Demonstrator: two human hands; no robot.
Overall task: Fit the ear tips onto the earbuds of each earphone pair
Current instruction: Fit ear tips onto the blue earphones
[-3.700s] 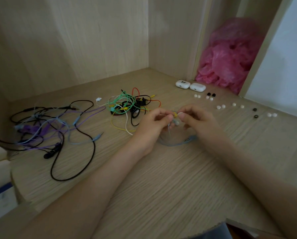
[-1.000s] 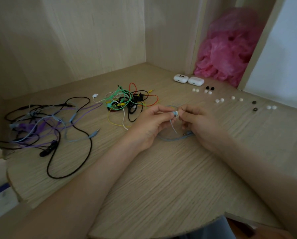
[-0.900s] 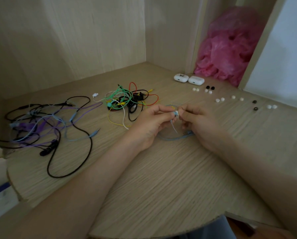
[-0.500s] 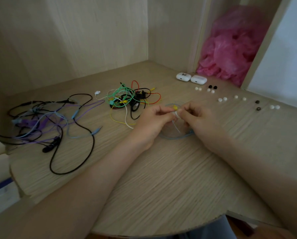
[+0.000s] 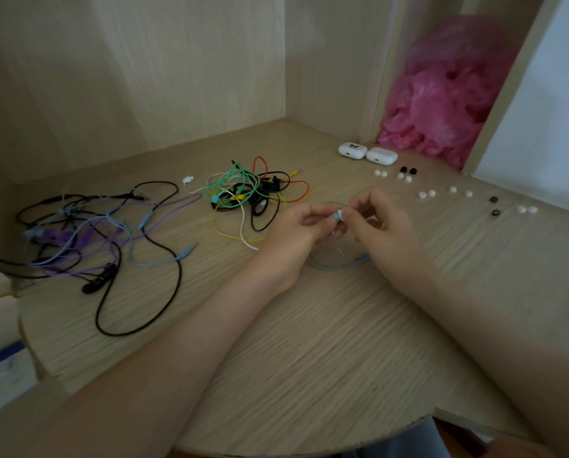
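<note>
Pale, finely grained wood covers the table (image 5: 309, 342) and the wall panels (image 5: 144, 77). The earbud (image 5: 335, 217) is pale blue, the ear tip (image 5: 340, 213) at its end white, and its cable (image 5: 339, 266) the same pale blue. One tangle of earphones (image 5: 243, 193) mixes green, red, yellow, white and black wires; a second tangle (image 5: 78, 233) runs purple, pale blue and black. The loose tips (image 5: 380, 173) are mostly white, with one black pair (image 5: 408, 169) and two dark grey pieces (image 5: 493, 199). Two cases (image 5: 352, 149) are glossy white, the left one bearing a black emblem. A crumpled bag (image 5: 441, 94) is bright pink beside a white wall (image 5: 540, 127).
</note>
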